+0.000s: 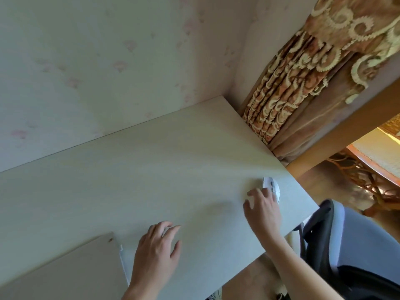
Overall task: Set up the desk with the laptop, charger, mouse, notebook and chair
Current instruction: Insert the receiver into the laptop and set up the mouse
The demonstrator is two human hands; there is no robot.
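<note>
A white mouse [271,187] lies near the right end of the pale desk [151,169], close to its front edge. My right hand [263,210] lies over the mouse's rear and grips it, so only the front with the wheel shows. My left hand [159,250] rests on the desk nearer the middle with its fingers loosely bent. A small white patch shows between those fingers, and I cannot tell what it is. A flat beige slab [65,269] with a white edge lies at the desk's near left. The grey-blue office chair [359,241] stands at the desk's right corner.
The desk stands against a wallpapered wall [108,61] at the back. A patterned curtain [303,83] hangs past the far right corner. A wooden beam [337,137] and rattan furniture [368,180] stand to the right over a wooden floor.
</note>
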